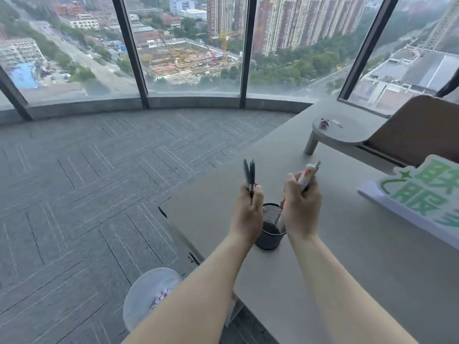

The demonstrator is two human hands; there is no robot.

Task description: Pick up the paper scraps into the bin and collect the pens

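My left hand [247, 214] is closed around two dark pens [249, 175] that stick up above my fist. A white pen with an orange mark [306, 176] is gripped in my right hand [301, 209], pointing up and to the right. Between and just below both hands a black mesh pen cup [270, 228] stands on the grey desk [347, 256], near its left edge. On the floor under my left forearm sits a bin [146, 294] lined with a whitish bag, with paper scraps [160, 295] inside it.
A small grey riser shelf [340, 131] stands at the far end of the desk with small items on top. A brown cardboard panel [419, 130] leans at the right. A green and white sign [427, 194] lies at the right edge. Grey carpet and tall windows lie to the left.
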